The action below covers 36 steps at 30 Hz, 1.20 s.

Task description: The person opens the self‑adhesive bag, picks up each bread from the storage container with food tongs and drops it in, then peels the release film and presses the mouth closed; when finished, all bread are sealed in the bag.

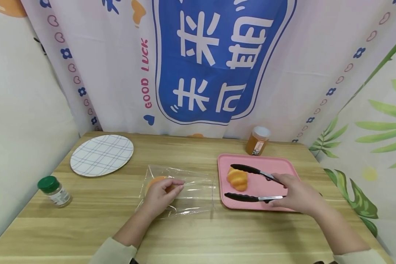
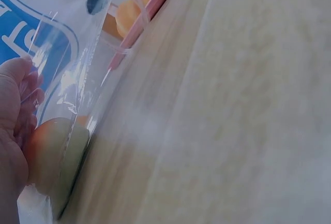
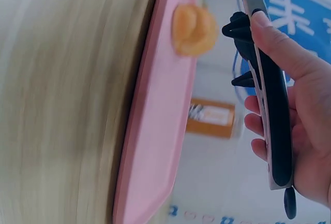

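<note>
Croissant-shaped bread [image 1: 238, 180] lies on the left part of the pink tray [image 1: 274, 164], toward the right side of the wooden table [image 1: 171, 238]. Tongs [image 1: 245, 197] are over the tray, arms spread, one tip section on the far side of the bread and one on the near side; right wrist view shows the tongs raised clear of the bread. Right hand [image 1: 297, 195] grips the tongs, thumb along one arm, fingers curled on the other side. Left of the tray, just beside it: clear plastic bag [image 1: 194, 192] flat-ish on the table, with a round orange item [image 2: 50, 154] inside at the left end. Left hand [image 1: 161, 196] is over that end, thumb and fingertips drawn together, pinching the film. Behind the tray, near its far edge: jar [image 1: 258, 141] of orange contents, white lid, label on the side, upright. Back left of the table: white plate [image 1: 102, 155] with a checked line pattern. Front of that, near the table's left edge: small bottle [image 1: 55, 191], green cap, upright. Behind everything: hanging cloth [image 1: 118, 91] with a blue panel, white characters and "GOOD LUCK".
</note>
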Tool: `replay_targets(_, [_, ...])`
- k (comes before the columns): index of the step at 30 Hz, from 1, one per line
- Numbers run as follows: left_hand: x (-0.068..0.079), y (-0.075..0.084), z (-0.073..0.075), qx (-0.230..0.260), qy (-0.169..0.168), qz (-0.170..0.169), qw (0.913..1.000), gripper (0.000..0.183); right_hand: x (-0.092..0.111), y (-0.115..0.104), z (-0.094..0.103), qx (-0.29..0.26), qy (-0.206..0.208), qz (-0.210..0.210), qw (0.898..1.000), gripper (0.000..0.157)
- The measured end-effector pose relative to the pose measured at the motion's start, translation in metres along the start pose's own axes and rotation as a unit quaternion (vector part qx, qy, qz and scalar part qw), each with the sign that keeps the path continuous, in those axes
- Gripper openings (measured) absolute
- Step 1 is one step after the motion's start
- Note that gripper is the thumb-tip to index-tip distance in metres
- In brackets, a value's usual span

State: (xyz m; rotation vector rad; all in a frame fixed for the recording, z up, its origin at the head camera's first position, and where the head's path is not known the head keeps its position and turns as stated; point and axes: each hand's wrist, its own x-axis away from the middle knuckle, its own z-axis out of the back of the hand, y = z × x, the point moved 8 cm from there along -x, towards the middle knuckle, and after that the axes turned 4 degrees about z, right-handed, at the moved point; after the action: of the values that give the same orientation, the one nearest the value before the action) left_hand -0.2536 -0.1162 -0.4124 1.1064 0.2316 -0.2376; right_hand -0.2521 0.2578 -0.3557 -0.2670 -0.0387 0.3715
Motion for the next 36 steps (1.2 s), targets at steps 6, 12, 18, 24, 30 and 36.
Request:
replay_targets(6, [-0.001,-0.002,0.001,-0.007,0.002,0.006,1.0,0.007,-0.008,0.022,-0.003,0.018,-0.03,-0.022,0.999,0.101])
replay_targets(12, [0.0,-0.001,0.002,-0.016,0.003,0.003,0.9999,0.007,-0.018,0.035,-0.01,0.019,-0.049,-0.038,0.998,0.105])
replay_targets(18, [0.0,0.0,0.003,-0.014,0.003,-0.006,0.9999,0.007,-0.025,0.044,-0.012,0.006,-0.047,-0.036,0.998,0.098])
replay_targets(24, [0.0,0.001,0.003,-0.01,0.002,-0.008,0.9999,0.007,-0.025,0.047,-0.013,-0.001,-0.039,-0.035,0.999,0.093])
replay_targets(30, [0.001,0.001,0.001,-0.02,0.006,-0.022,0.9995,0.007,-0.016,0.039,-0.008,-0.012,-0.022,-0.024,0.999,0.092])
replay_targets(36, [0.001,0.001,0.001,-0.023,0.01,-0.028,0.9993,0.007,-0.006,0.025,-0.006,-0.033,-0.013,-0.017,0.999,0.093])
